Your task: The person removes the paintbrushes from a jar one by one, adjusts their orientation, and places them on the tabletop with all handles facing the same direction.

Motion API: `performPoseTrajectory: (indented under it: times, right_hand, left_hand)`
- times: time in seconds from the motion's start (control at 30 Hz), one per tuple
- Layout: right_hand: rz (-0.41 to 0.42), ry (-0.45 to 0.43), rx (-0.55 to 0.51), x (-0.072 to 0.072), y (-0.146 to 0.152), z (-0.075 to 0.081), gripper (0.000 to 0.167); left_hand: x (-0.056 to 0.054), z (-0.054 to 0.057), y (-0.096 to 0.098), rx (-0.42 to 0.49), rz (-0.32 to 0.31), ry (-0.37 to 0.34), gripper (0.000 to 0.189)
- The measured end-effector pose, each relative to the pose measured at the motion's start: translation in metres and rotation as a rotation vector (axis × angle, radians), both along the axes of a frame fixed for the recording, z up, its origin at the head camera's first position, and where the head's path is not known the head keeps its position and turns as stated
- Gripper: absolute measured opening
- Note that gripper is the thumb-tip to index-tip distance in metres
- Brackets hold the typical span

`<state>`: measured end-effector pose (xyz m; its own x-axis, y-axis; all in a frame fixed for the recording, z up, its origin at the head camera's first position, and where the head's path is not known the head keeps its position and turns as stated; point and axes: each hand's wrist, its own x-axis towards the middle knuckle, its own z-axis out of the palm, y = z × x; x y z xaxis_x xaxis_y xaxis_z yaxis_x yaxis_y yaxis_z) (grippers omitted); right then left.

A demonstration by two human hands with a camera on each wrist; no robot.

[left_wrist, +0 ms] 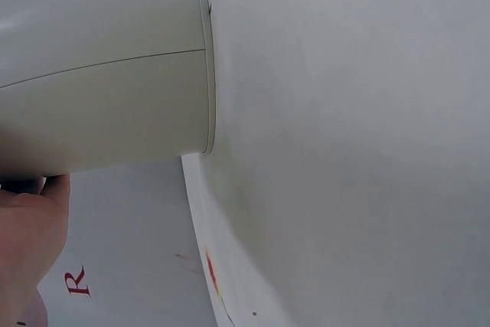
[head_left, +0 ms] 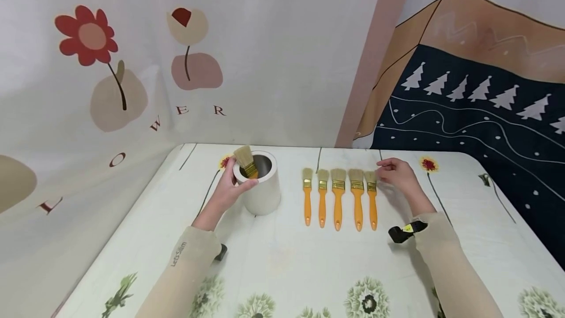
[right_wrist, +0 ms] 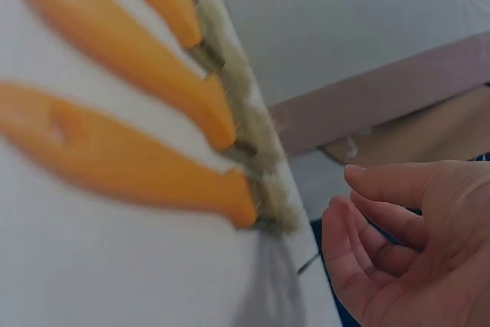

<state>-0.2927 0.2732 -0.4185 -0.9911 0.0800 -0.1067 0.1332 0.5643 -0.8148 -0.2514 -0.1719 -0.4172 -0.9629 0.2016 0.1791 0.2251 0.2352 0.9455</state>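
Observation:
My left hand [head_left: 227,188] grips a white cylindrical container [head_left: 263,198] near its rim, thumb on the near side. One paintbrush [head_left: 245,161] stands tilted inside it with the bristles up. In the left wrist view, the container's smooth wall [left_wrist: 107,97] fills the upper left, beside the hand [left_wrist: 31,243]. Several orange-handled paintbrushes [head_left: 338,200] lie side by side with bristles away from me. By the bristles of the rightmost paintbrush [head_left: 372,205] is my right hand [head_left: 399,178]. The right wrist view has this hand [right_wrist: 406,243] loosely curled, holding nothing, apart from the brushes.
A pale floral cloth [head_left: 282,259] covers the table. Behind it hangs a white curtain [head_left: 282,63] with flower prints, and at the right a dark cloth [head_left: 463,112] with tree shapes. A black strap piece [head_left: 401,233] juts from the right sleeve.

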Motion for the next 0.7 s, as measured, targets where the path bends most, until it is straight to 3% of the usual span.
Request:
performPoseTrajectory:
  times: [0.4, 0.7]
  right_hand:
    - [0.096, 0.124, -0.076, -0.001, -0.053, 0.036, 0.038]
    - [0.172, 0.173, -0.144, 0.001, -0.099, 0.054, 0.033]
  left_hand:
    - [0.0, 0.001, 0.0, -0.009, 0.005, -0.005, 0.084]
    - [0.0, 0.001, 0.0, -0.005, 0.003, -0.005, 0.082]
